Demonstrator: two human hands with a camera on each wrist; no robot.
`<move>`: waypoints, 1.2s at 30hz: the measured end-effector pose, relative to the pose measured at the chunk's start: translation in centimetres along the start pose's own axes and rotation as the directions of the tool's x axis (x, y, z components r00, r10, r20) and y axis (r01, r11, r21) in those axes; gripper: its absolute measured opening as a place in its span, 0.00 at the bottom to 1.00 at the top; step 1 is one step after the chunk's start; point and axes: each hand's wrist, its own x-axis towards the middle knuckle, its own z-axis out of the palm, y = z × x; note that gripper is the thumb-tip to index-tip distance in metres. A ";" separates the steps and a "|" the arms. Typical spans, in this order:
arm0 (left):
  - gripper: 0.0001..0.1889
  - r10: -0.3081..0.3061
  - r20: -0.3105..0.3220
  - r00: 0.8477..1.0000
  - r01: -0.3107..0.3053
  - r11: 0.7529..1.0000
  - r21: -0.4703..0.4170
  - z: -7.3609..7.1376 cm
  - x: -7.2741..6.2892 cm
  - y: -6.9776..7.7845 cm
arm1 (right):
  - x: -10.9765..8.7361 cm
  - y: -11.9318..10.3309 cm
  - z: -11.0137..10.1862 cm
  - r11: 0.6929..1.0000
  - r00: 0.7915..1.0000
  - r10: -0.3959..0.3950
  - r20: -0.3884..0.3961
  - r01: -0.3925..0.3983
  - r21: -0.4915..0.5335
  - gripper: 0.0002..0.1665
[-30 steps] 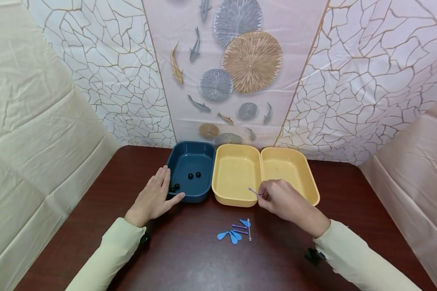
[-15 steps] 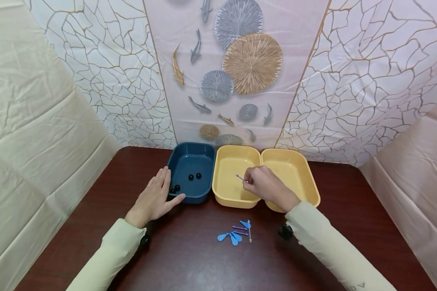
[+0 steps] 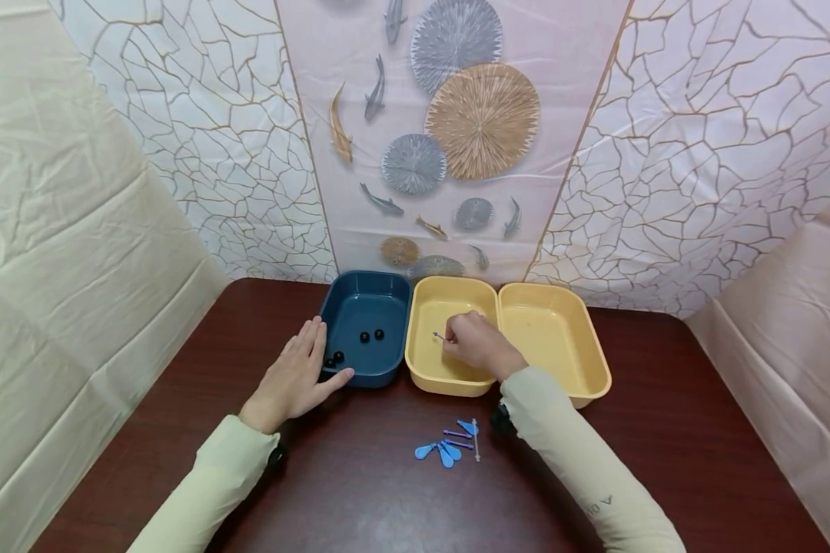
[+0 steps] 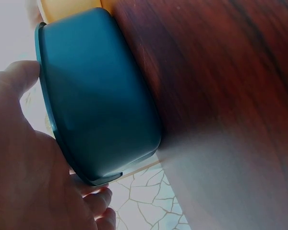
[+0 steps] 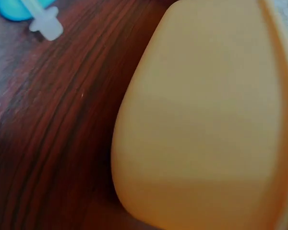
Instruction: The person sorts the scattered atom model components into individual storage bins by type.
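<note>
since the earlier frames the right hand [image 3: 476, 343] has travelled from the near rim of the middle yellow tray [image 3: 422, 372] to over that tray's floor, carrying a thin purple stick [image 3: 439, 336] along; the left hand [image 3: 297, 376] has not shifted.

largest first: the dark wooden table [image 3: 360, 491] carries three trays in a row along its far edge, a blue tray [image 3: 360, 376] left, then the two yellow ones, the right yellow tray [image 3: 591, 376] bare inside. the left hand lies flat against the blue tray's near left corner, fingers straight and together along the wall, thumb on the near rim, seemingly steadying it. small black beads [image 3: 370, 336] sit on its floor.

the right hand's fingers are curled and pinch the stick at one end, so most of its length sticks out free. its long axis runs nearly level, the free tip pointing left and slightly away, toward the blue tray. it hangs above the yellow tray's floor; whether it touches is unclear.

near the table's front edge lies a loose cluster of blue paddle pieces and sticks [image 3: 449, 445].
</note>
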 end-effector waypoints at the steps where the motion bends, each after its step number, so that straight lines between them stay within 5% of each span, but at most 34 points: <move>1: 0.53 0.000 0.002 1.000 0.000 1.000 0.000 0.0 0.0 0.0 | 0.2 0.1 0.2 1.000 1.000 0.006 0.005 -0.006 0.003 0.08; 10: 0.53 0.003 -0.005 1.000 -0.003 1.000 0.008 0.1 0.0 -0.1 | 1.1 0.3 1.3 1.000 0.998 0.029 0.057 -0.029 -0.012 0.09; 16: 0.53 0.008 -0.011 1.000 -0.008 1.000 0.005 0.1 0.1 -0.1 | 0.3 -0.4 -1.1 0.998 0.998 -0.061 0.025 0.061 -0.028 0.06; 21: 0.53 0.008 -0.012 1.000 -0.008 1.000 0.003 0.1 0.1 -0.1 | -1.7 -1.4 -4.1 0.987 0.987 -0.159 0.010 0.159 -0.035 0.06; 26: 0.53 0.008 -0.008 1.000 -0.008 1.000 0.001 0.0 0.0 0.0 | -4.3 -2.5 -6.3 0.986 0.986 -0.164 0.019 0.165 -0.015 0.08; 36: 0.53 0.008 0.001 1.000 -0.008 1.000 -0.002 0.0 0.0 0.0 | -10.2 -4.1 -7.1 0.977 0.977 -0.214 -0.009 0.214 -0.016 0.02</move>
